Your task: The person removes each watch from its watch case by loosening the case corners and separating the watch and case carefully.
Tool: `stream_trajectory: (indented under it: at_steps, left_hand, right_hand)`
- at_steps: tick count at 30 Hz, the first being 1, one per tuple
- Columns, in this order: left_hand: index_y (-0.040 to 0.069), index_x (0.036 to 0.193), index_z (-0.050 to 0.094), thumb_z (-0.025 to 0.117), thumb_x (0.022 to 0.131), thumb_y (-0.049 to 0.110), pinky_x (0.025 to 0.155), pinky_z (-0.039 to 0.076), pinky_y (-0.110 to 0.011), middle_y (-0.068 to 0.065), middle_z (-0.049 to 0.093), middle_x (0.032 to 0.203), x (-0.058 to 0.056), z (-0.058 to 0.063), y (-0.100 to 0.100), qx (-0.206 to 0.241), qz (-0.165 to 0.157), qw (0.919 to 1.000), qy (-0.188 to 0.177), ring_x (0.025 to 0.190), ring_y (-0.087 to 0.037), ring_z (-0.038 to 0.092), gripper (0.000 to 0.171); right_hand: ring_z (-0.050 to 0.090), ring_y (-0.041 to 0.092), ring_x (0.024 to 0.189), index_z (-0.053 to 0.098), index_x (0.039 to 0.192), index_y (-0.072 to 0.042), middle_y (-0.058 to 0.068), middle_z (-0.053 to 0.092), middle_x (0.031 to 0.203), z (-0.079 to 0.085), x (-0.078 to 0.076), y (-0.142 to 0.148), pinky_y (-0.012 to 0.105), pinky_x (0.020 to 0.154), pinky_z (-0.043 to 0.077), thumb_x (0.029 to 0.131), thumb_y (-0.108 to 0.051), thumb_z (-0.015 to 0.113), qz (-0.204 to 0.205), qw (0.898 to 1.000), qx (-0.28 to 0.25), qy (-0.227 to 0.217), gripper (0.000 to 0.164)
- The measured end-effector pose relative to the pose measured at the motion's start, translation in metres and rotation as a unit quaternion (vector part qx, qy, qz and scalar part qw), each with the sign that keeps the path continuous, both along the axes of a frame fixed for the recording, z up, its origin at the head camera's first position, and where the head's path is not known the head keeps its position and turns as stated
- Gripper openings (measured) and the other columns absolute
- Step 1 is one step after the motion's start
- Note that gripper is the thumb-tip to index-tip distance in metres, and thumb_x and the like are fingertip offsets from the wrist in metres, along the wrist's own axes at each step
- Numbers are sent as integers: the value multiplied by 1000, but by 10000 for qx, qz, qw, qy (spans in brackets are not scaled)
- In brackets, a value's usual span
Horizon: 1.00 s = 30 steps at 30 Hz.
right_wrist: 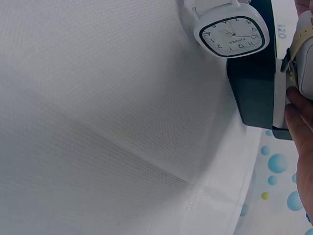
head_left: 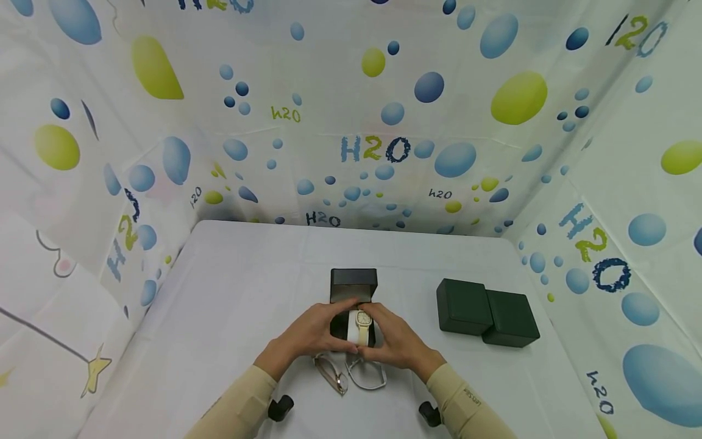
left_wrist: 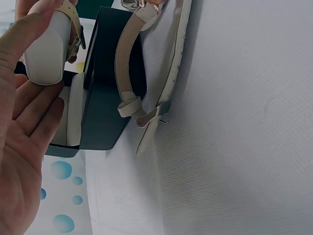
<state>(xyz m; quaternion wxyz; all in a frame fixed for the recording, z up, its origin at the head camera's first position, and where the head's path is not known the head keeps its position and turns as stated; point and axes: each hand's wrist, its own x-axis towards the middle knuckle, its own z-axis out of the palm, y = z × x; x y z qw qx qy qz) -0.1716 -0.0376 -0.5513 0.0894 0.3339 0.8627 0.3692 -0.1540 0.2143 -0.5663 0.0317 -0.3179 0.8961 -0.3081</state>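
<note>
A watch (head_left: 363,320) with a cream strap is wrapped round a white cushion (left_wrist: 45,56). My left hand (head_left: 320,329) holds the cushion from the left, thumb and fingers on either side of it. From the right, my right hand (head_left: 403,338) grips the same cushion; the right wrist view cuts off part of that hand. Both are over an open dark green box (left_wrist: 107,107), its lid (head_left: 353,281) raised at the back. In front of the box lie a pale-strapped watch (head_left: 331,374) and a white watch (right_wrist: 234,36) with a rounded square dial.
Two closed dark green boxes (head_left: 465,306) sit side by side at the right of the white-covered table (head_left: 236,268), touching each other. A curtain (head_left: 329,110) printed with bubbles stands behind and at both sides. Small black devices (head_left: 281,408) show beside the wrists.
</note>
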Motion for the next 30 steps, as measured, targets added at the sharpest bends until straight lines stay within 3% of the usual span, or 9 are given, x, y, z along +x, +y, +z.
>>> stream_trajectory:
  at_steps: [8,15,20,30]
  left_hand:
    - [17,161,41,88,79,51,114,49,-43,4,55,155,-2,1,0,170,-67,9998,-120,139,-16,56,100]
    - [17,161,41,89,76,53,114,49,-43,3,56,154,-3,-1,0,263,-90,9996,-94,138,-15,57,105]
    - [17,160,43,88,76,55,112,51,-42,4,59,151,-2,-4,-1,231,-91,9997,-65,136,-15,59,103]
    - [15,159,46,85,78,59,111,52,-41,4,58,152,-1,-4,0,297,-56,9995,-20,136,-15,59,100]
  right_hand:
    - [52,14,141,36,160,-23,-4,48,155,0,-1,0,43,113,50,91,-43,76,124,9999,-101,3,82]
    - [44,19,150,24,165,-25,-3,40,163,2,-1,0,47,118,45,94,-56,72,218,9993,-200,-217,91]
    - [49,18,145,32,162,-22,-2,46,158,5,0,0,46,115,48,93,-52,75,193,9991,-191,-326,87]
    - [54,12,137,41,158,-24,-6,52,150,6,-2,0,42,111,52,91,-48,76,113,9998,-111,-105,79]
